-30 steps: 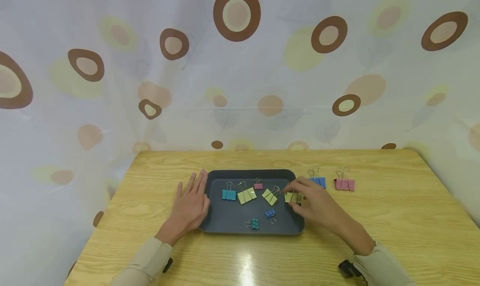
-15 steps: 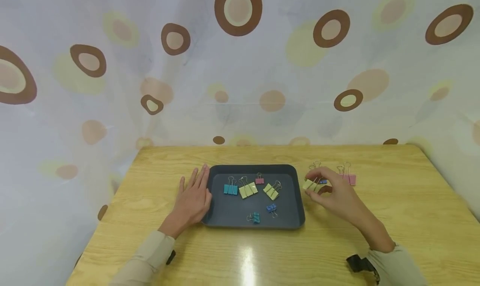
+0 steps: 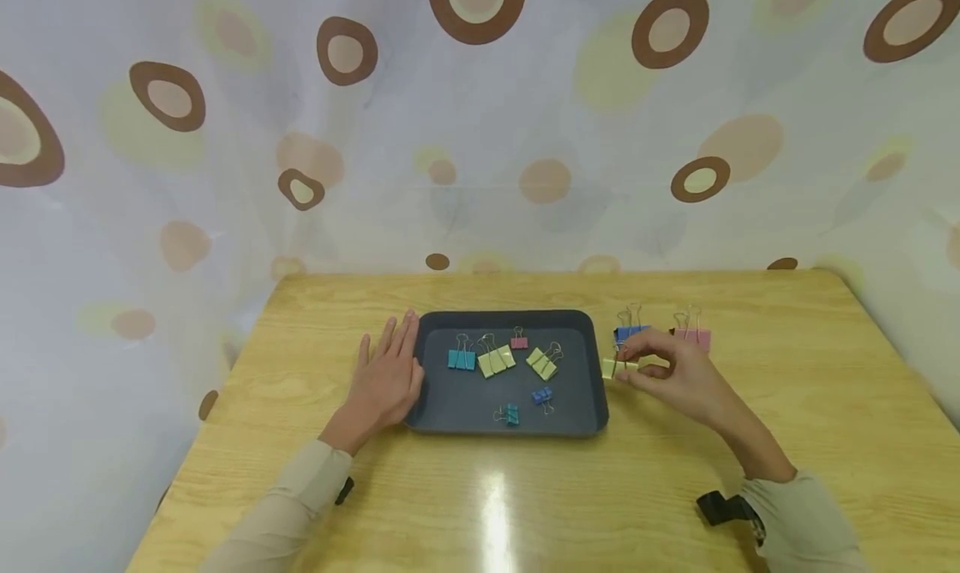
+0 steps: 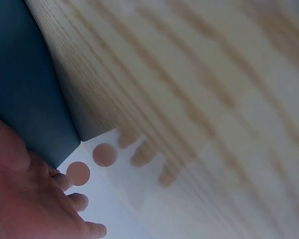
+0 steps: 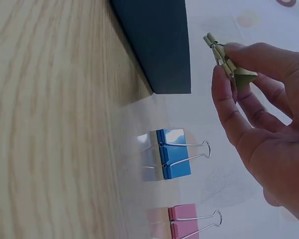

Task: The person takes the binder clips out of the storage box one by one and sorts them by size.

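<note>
Just right of the dark tray (image 3: 457, 406), the right hand (image 3: 681, 379) pinches a yellow binder clip (image 3: 609, 368) above the tabletop (image 3: 600, 498); the left hand (image 3: 381, 388), fingers straight, rests against the tray's left side.

A pale sheet (image 3: 465, 114) hangs behind the bench (image 3: 420, 498) and along its left and right sides, printed with brown-ringed ovals (image 3: 670, 29), peach spots (image 3: 545, 181) and soft yellow blotches (image 3: 607, 64) (lightly creased in places). It may be cloth or plastic; that is hard to tell. The bench top is yellowish grained wood with rounded far corners, and a white glare (image 3: 495, 506) shines toward its near side.
</note>
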The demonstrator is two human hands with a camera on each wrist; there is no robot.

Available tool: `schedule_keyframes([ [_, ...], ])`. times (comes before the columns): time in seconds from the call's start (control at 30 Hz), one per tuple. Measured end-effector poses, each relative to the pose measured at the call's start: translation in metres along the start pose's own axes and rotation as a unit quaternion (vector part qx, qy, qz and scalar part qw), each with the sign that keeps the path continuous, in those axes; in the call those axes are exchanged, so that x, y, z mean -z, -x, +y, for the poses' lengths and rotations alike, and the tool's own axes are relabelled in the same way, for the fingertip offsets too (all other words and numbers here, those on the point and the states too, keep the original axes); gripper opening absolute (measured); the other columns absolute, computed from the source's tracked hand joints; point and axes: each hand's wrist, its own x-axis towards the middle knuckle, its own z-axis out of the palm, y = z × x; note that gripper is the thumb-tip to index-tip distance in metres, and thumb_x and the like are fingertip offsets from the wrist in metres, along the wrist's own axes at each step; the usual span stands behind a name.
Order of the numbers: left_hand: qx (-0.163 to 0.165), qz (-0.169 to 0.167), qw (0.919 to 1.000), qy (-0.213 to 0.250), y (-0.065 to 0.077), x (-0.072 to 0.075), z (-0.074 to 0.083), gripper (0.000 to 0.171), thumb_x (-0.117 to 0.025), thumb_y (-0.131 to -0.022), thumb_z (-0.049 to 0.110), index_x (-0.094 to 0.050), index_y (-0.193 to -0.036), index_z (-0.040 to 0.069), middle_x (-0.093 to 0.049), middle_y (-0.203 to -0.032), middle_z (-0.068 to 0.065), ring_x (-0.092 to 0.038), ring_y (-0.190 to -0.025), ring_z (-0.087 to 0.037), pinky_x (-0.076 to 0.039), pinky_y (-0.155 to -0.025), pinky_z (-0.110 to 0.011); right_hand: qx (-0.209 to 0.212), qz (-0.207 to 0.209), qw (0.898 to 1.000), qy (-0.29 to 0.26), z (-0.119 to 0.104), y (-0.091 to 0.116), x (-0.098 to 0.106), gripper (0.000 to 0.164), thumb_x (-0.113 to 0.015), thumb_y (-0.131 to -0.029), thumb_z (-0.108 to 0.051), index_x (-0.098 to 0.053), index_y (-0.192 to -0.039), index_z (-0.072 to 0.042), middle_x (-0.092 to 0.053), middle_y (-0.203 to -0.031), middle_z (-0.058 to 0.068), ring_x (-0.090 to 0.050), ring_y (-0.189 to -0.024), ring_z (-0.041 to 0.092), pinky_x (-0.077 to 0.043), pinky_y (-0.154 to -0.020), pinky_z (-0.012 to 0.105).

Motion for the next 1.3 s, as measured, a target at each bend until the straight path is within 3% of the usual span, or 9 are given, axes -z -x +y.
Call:
schedule_keyframes([
  [0.3, 0.001, -0.014, 0.9999, -0.007, -0.002, 0.005, 0.000, 0.066, -0.033, -0.108, 0.023, -0.007, -0.165, 0.004, -0.007, -0.172, -0.008, -0.011, -0.157, -0.033, -0.010, -0.121, -0.064, -0.028, 0.039, 0.998, 0.041, 0.009, 0.011, 0.005, 0.015, -0.078, -0.087, 0.003, -0.074, -0.102, 0.001, -0.067, -0.107, 0.016, -0.067, -0.096, 0.003, -0.058, -0.081, 0.022],
  [0.43, 0.004, -0.013, 0.9999, -0.008, -0.001, 0.007, -0.002, 0.066, -0.033, -0.108, 0.023, -0.007, -0.165, 0.004, -0.008, -0.172, -0.009, -0.012, -0.157, -0.033, -0.010, -0.121, -0.065, -0.052, 0.056, 0.993, 0.094, 0.012, 0.013, 0.007, 0.014, -0.081, -0.087, -0.003, -0.077, -0.100, -0.002, -0.071, -0.104, 0.013, -0.066, -0.094, 0.002, -0.056, -0.080, 0.018],
  [0.6, 0.003, -0.011, 0.9999, 0.001, -0.001, 0.006, -0.002, 0.066, -0.034, -0.108, 0.023, -0.008, -0.165, 0.003, -0.009, -0.172, -0.010, -0.012, -0.157, -0.034, -0.009, -0.121, -0.066, -0.083, 0.060, 0.984, 0.149, 0.014, 0.014, 0.012, 0.013, -0.082, -0.087, -0.009, -0.078, -0.099, -0.004, -0.073, -0.100, 0.009, -0.072, -0.093, 0.015, -0.054, -0.077, 0.016],
  [0.7, 0.004, -0.010, 0.9999, 0.002, -0.001, 0.007, -0.001, 0.066, -0.033, -0.108, 0.023, -0.008, -0.165, 0.003, -0.009, -0.172, -0.010, -0.011, -0.157, -0.034, -0.010, -0.121, -0.065, -0.097, 0.051, 0.982, 0.154, 0.017, 0.013, 0.014, 0.013, -0.082, -0.088, -0.010, -0.077, -0.098, -0.003, -0.073, -0.098, 0.010, -0.073, -0.094, 0.028, -0.055, -0.076, 0.017],
  [0.8, 0.004, -0.009, 1.0000, 0.003, 0.000, 0.007, -0.001, 0.065, -0.033, -0.108, 0.023, -0.008, -0.165, 0.003, -0.009, -0.172, -0.009, -0.012, -0.157, -0.034, -0.010, -0.121, -0.065, -0.107, 0.043, 0.980, 0.164, 0.020, 0.012, 0.014, 0.012, -0.081, -0.089, -0.010, -0.077, -0.097, -0.002, -0.073, -0.098, 0.010, -0.073, -0.094, 0.032, -0.054, -0.077, 0.018],
  [0.9, 0.001, -0.007, 1.0000, 0.003, 0.000, 0.006, -0.001, 0.065, -0.034, -0.108, 0.023, -0.009, -0.165, 0.003, -0.009, -0.172, -0.010, -0.012, -0.157, -0.034, -0.011, -0.120, -0.066, -0.112, 0.041, 0.977, 0.178, 0.023, 0.010, 0.015, 0.010, -0.080, -0.089, -0.008, -0.077, -0.097, -0.003, -0.073, -0.097, 0.009, -0.073, -0.095, 0.032, -0.055, -0.078, 0.022],
  [1.1, 0.001, -0.011, 0.9999, 0.003, 0.001, 0.005, -0.001, 0.066, -0.034, -0.108, 0.023, -0.008, -0.165, 0.003, -0.009, -0.172, -0.010, -0.012, -0.157, -0.034, -0.011, -0.120, -0.066, -0.128, 0.037, 0.972, 0.193, 0.026, 0.010, 0.016, 0.008, -0.079, -0.090, -0.009, -0.078, -0.096, -0.004, -0.073, -0.097, 0.009, -0.073, -0.095, 0.033, -0.059, -0.081, 0.041],
  [1.3, -0.001, -0.012, 0.9999, -0.002, 0.000, 0.003, 0.001, 0.066, -0.034, -0.108, 0.024, -0.009, -0.165, 0.003, -0.010, -0.172, -0.010, -0.012, -0.157, -0.034, -0.011, -0.120, -0.066, -0.143, 0.040, 0.969, 0.200, 0.024, 0.012, 0.019, 0.013, -0.080, -0.089, -0.012, -0.079, -0.098, -0.002, -0.075, -0.096, 0.010, -0.073, -0.092, 0.031, -0.058, -0.078, 0.038],
])
